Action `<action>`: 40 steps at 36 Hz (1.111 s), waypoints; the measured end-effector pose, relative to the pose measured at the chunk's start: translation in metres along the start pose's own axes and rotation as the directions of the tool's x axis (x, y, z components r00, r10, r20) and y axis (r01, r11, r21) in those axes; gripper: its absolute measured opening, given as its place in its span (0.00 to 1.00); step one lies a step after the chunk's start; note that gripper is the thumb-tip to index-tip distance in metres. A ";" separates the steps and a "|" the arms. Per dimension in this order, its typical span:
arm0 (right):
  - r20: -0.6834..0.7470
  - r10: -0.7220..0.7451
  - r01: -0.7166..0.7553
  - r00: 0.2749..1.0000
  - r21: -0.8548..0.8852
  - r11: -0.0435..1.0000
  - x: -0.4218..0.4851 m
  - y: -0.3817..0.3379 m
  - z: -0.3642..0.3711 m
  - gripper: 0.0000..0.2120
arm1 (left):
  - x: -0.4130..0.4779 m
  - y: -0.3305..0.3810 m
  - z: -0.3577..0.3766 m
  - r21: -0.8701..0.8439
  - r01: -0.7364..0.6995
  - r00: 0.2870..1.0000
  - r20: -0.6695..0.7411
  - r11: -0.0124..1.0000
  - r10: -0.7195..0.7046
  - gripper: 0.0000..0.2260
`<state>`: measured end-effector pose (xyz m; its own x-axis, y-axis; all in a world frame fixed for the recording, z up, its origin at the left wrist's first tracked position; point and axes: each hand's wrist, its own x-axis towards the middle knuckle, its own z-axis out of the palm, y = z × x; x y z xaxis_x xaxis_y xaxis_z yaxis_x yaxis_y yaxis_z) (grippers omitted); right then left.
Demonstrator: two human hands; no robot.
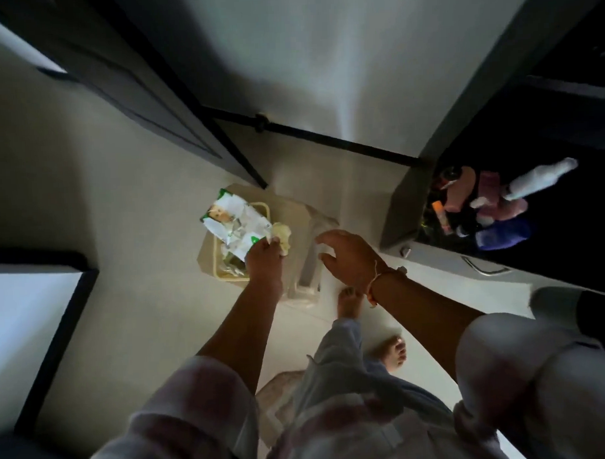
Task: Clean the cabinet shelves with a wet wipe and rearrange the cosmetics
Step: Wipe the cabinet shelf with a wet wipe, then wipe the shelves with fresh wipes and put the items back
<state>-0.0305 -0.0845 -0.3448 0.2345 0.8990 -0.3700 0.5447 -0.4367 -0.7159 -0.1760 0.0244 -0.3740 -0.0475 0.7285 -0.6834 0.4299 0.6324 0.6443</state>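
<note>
My left hand (264,261) grips the near end of a white and green wet wipe pack (234,220), and a crumpled yellowish wipe (283,236) bulges beside its fingers. The pack lies over a cream basket (227,269) that sits on a low pale stool. My right hand (348,253) hovers with fingers spread just right of the basket, over a white object that I cannot make out. Several cosmetics stand on a dark cabinet shelf at the right: a pink bottle (459,189), a white tube (539,180), a blue container (503,234).
An open cabinet door panel (406,205) juts out between my right hand and the shelf. A drawer front with a metal handle (481,269) lies below the shelf. My bare feet (348,303) stand on the pale floor. Dark doors rise at the upper left.
</note>
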 end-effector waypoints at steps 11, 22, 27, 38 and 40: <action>0.237 -0.033 0.092 0.971 -0.240 0.966 0.042 -0.029 0.035 0.21 | 0.065 -0.029 -0.056 0.035 0.126 0.954 -0.279 0.991 -0.111 0.10; 0.297 -0.023 0.121 0.954 -0.316 0.941 0.047 -0.038 0.041 0.20 | 0.080 -0.047 -0.055 0.248 0.107 0.985 -0.157 0.963 -0.069 0.18; 0.290 -0.023 0.124 0.957 -0.336 0.934 0.042 -0.041 0.037 0.19 | 0.077 -0.050 -0.057 0.191 0.111 0.990 -0.102 0.975 -0.093 0.17; 0.175 -0.054 0.111 0.983 -0.333 0.936 0.022 -0.042 0.020 0.22 | 0.035 -0.039 -0.045 0.400 -0.089 0.986 -0.096 0.912 0.138 0.19; 0.139 -0.051 0.094 0.989 -0.325 0.941 0.015 -0.038 0.010 0.23 | 0.021 -0.033 -0.035 0.451 -0.202 0.967 -0.049 0.869 0.250 0.20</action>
<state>-0.0556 -0.0546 -0.3297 0.0920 0.9064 -0.4122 0.7961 -0.3156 -0.5164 -0.2226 0.0278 -0.3972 0.0171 0.8755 -0.4829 0.7900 0.2842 0.5433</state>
